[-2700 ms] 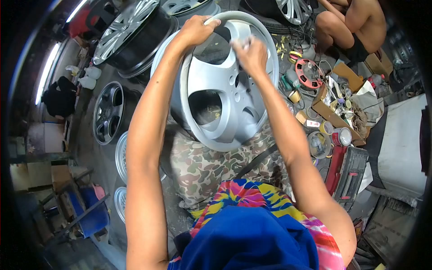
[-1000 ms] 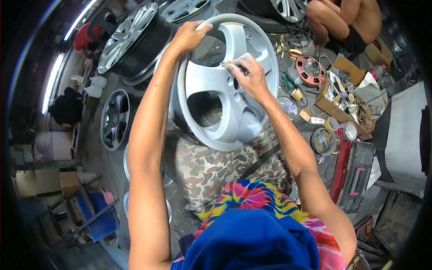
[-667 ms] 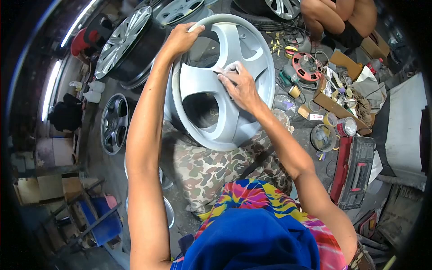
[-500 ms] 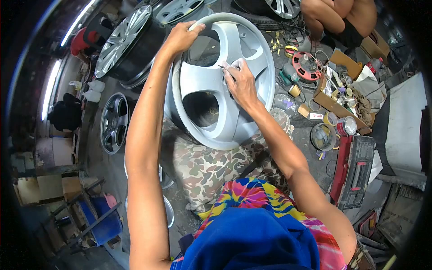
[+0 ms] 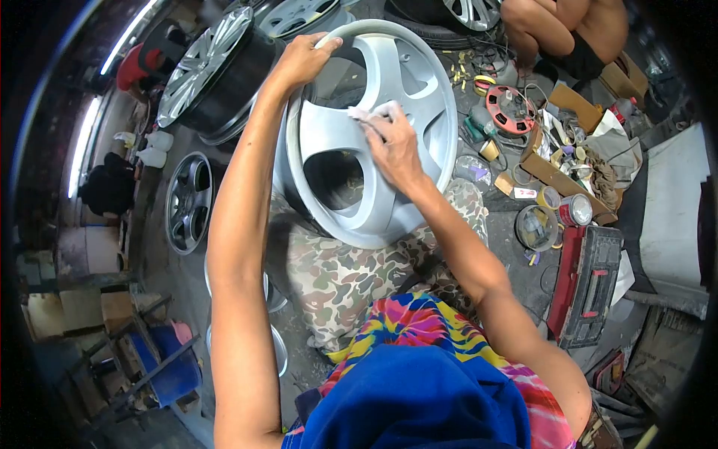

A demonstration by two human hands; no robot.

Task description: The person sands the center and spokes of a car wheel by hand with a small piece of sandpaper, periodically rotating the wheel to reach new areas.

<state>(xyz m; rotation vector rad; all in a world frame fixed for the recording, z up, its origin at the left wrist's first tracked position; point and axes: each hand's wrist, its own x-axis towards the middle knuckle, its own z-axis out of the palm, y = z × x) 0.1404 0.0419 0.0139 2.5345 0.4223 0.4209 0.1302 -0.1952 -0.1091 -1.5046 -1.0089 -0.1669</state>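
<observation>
A silver-grey wheel rim with broad spokes stands tilted over my camouflage-clad legs. At its upper left edge my left hand grips the rim lip, fingers wrapped over it. My right hand presses on the spoke face near the hub, its fingers bent around a small pale piece, perhaps a sanding sheet or cloth; its exact kind is too small to tell. The fingertips look whitish with dust.
More wheels stand at the upper left, another rim below them. At the right are an open carton, a red reel, tape rolls and a toolbox. A crouching person is at the top right.
My right hand has moved slightly left across the spoke with the pale piece. My left hand keeps its hold, and the wheel has barely moved.
</observation>
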